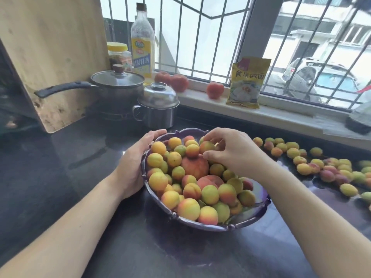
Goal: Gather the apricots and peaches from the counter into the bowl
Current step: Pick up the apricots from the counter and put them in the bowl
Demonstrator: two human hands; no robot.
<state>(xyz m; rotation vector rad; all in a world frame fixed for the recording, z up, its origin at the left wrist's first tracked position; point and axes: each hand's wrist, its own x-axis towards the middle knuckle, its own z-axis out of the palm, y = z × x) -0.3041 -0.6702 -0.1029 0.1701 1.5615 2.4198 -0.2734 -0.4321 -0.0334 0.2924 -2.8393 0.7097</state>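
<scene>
The bowl (261, 209) is heaped with apricots and 2 peaches (195, 166). The right hand (230, 151) pinches an apricot (206, 147) over it; the left hand (134, 163), fingers straight, steadies the rim. Many fruit (321, 163) remain on the tabletop (60, 157) to the right.

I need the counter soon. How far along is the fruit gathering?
Well along: the bowl is already heaped. The right hand holds an apricot over the pile while the left hand steadies the rim. Many loose apricots remain on the counter.
</scene>
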